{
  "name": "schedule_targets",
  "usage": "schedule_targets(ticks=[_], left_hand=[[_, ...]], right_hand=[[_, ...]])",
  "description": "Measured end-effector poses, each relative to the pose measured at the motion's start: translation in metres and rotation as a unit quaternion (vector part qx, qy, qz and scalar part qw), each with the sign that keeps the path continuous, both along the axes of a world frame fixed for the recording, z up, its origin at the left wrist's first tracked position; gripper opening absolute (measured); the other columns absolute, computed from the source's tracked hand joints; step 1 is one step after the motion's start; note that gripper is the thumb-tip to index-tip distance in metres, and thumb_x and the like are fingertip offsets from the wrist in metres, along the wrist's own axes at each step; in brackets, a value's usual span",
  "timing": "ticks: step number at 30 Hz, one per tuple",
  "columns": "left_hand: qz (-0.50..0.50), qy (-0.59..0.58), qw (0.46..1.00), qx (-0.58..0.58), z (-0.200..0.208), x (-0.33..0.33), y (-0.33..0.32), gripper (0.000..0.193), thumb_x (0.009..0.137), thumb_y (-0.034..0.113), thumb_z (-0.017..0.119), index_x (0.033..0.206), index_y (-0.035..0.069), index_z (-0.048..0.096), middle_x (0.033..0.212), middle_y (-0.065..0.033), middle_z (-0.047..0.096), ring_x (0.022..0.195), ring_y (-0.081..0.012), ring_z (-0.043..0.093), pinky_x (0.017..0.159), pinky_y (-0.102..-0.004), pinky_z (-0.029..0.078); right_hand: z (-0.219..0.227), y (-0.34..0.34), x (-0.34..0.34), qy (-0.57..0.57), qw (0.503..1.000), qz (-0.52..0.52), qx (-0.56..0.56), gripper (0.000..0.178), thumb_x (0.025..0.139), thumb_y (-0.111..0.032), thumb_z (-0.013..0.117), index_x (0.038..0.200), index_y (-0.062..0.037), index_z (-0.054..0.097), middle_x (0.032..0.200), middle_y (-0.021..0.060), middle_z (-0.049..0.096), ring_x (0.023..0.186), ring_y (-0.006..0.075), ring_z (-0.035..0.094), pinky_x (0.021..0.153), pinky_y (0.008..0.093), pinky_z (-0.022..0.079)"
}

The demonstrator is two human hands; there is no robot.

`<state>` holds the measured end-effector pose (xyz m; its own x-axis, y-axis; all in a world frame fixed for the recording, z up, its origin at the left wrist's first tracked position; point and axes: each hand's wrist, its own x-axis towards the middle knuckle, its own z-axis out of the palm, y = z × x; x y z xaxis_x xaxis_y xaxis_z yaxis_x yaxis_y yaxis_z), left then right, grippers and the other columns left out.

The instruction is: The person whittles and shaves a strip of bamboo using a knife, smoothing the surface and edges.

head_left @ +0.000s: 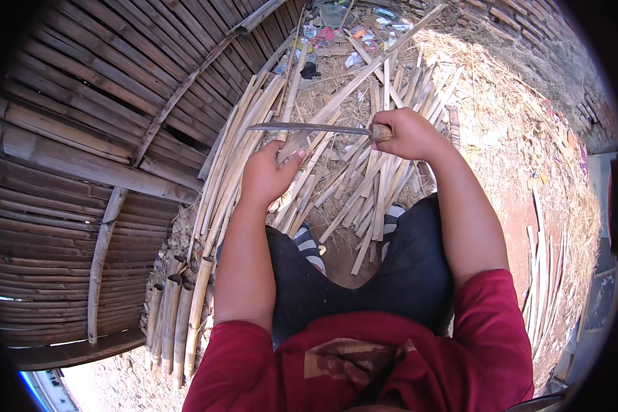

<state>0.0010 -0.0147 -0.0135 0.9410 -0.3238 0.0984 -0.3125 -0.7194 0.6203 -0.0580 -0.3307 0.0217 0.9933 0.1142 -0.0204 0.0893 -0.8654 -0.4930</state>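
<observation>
My right hand [410, 136] is closed round the wooden handle of a machete [309, 128], whose long dark blade points left, roughly level across the view. My left hand [262, 175] grips the near end of a long split bamboo strip [353, 88] between thumb and fingers. From there the strip slants away to the far right. The blade crosses it just beyond my left fingers; whether the edge touches the strip, I cannot tell. Below both hands, between my feet, lies a loose pile of bamboo strips [374, 199].
A slatted bamboo wall [75, 158] rises close on the left. Long strips [237, 144] lean along it, and several cut bamboo tubes [168, 323] stand at lower left. Scattered litter [353, 38] lies at the far end. Straw [508, 110] and more strips [539, 275] lie on the right.
</observation>
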Motion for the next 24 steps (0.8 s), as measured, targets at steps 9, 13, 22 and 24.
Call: schedule_targets(ticks=[9,13,22,24], left_hand=[[0.003,0.011,0.999,-0.038,0.011,-0.008,-0.009,0.059,0.092,0.041,0.082,0.131,-0.001,0.068,0.097,-0.0191,0.078,0.088,-0.0283,0.077,0.081,-0.0376,0.057],[0.008,-0.016,1.0,-0.022,0.005,-0.005,-0.006,0.058,0.093,0.041,0.081,0.131,0.0,0.068,0.096,-0.0173,0.078,0.088,-0.0265,0.076,0.083,-0.0363,0.056],[-0.004,0.002,0.998,-0.068,0.005,0.0,0.0,0.042,0.102,0.04,0.06,0.106,0.0,0.074,0.087,-0.0264,0.072,0.081,-0.0446,0.071,0.076,-0.0475,0.054],[0.0,-0.013,0.994,-0.105,-0.003,0.004,0.004,0.041,0.104,0.035,0.053,0.104,0.0,0.073,0.086,-0.0277,0.07,0.081,-0.0473,0.069,0.076,-0.0492,0.053]], right_hand=[[-0.005,-0.011,-0.001,-0.053,0.998,-0.007,0.037,0.032,0.078,-0.02,0.089,0.098,-0.0027,0.071,0.083,0.0165,0.069,0.078,0.0341,0.067,0.074,0.0429,0.051],[0.001,0.002,-0.003,-0.05,0.999,0.005,0.018,0.032,0.078,-0.02,0.089,0.098,-0.0029,0.071,0.084,0.0164,0.069,0.079,0.0345,0.067,0.074,0.0434,0.051],[-0.004,-0.001,-0.001,-0.049,0.999,-0.022,-0.007,0.029,0.08,-0.024,0.085,0.098,-0.0068,0.072,0.089,0.0178,0.072,0.089,0.04,0.07,0.078,0.049,0.054],[-0.006,0.007,0.002,-0.053,0.998,-0.032,-0.021,0.028,0.08,-0.025,0.083,0.1,-0.0086,0.072,0.092,0.0185,0.073,0.095,0.0415,0.07,0.082,0.0522,0.055]])
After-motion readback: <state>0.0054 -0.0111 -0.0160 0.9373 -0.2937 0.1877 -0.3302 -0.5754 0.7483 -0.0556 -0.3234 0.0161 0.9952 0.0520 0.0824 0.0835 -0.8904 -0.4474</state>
